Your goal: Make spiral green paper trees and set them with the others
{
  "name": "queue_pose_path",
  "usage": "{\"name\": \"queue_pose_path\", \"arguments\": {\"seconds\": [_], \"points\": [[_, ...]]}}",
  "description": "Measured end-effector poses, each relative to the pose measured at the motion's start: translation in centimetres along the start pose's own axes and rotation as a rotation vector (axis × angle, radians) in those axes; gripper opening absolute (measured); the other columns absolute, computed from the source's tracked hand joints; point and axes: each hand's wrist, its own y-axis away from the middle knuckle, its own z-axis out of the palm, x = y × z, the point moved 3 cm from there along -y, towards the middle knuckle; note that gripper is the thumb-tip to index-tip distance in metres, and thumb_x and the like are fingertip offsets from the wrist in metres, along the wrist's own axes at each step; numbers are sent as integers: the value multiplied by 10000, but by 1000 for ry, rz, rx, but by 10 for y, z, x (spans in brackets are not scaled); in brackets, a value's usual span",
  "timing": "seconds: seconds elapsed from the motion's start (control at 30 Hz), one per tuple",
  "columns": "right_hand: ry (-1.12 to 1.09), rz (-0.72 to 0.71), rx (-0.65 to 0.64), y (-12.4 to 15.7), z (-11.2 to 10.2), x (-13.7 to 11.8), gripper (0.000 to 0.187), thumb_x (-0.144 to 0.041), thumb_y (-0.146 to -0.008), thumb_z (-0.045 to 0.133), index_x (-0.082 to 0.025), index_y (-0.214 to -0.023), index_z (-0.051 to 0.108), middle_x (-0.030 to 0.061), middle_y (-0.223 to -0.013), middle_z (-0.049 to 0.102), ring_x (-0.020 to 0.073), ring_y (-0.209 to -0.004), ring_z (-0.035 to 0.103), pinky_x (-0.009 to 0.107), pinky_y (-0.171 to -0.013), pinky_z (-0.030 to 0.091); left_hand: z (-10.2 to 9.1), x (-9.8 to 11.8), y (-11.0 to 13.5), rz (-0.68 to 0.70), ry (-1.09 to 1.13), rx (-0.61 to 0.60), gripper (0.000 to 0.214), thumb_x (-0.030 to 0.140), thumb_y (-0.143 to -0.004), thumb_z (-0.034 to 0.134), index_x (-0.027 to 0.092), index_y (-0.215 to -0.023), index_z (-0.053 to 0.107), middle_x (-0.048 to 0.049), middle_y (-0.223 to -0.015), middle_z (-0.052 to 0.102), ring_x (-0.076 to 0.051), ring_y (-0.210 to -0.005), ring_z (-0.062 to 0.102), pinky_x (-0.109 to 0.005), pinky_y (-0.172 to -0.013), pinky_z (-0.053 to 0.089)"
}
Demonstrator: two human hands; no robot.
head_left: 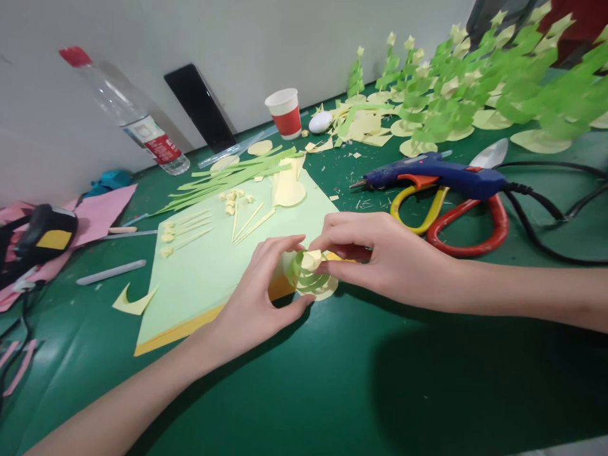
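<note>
A small paper tree (306,278), a green spiral strip with a pale yellow star (311,260) on top, stands on a round cream base near the front edge of the paper sheets. My left hand (259,294) is curved around its left side, thumb at the base's rim and index finger behind the top. From the right, my right hand (380,250) pinches the tree near the star with thumb and fingers. Parts of the spiral are hidden by the fingers.
Light green sheets (190,272) carry paper stars on sticks, loose sticks and small stars. Behind my right hand lie a blue glue gun (427,172) and scissors (494,228). Several finished paper trees (517,82), a cup (286,120), a phone (199,107) and a bottle (152,139) stand behind.
</note>
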Motion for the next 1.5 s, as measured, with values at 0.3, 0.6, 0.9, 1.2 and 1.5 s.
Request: {"name": "queue_pose_path", "arguments": {"seconds": [0.3,0.6,0.9,1.2,1.5], "points": [[17,-15,5,-1,0,0,134,-67,-763,529,-61,-794,660,-22,-629,479,19,-521,390,125,-450,306,1,0,0,13,37,-22,446,198,-745,584,209,-1146,389,-45,-1138,470,-181,-1063,454,-295,-926,383],[36,-25,5,0,-1,-1,129,-75,-772,539,-61,-797,664,-16,-632,489,26,-539,402,127,-460,310,-1,1,0,27,32,-30,422,190,-757,576,222,-1135,392,-30,-1126,473,-171,-1048,460,-279,-912,390],[57,-58,6,0,0,-2,142,-69,-775,505,-81,-773,646,-11,-641,491,38,-535,409,143,-460,315,0,2,-2,13,36,-34,398,198,-760,568,217,-1119,398,-44,-1113,478,-183,-1038,467,-302,-889,402],[42,-72,0,2,0,-3,169,-65,-768,465,-111,-739,625,1,-679,513,47,-547,433,154,-472,326,0,3,-1,-12,35,-31,365,216,-757,565,235,-1089,417,-53,-1107,499,-214,-1022,487,-356,-855,423],[32,-69,4,2,2,-1,159,-70,-772,467,-91,-740,621,-3,-665,501,43,-546,428,157,-481,320,0,4,-1,4,23,-33,371,203,-761,565,230,-1099,414,-50,-1099,495,-201,-1025,482,-332,-863,421]]}}
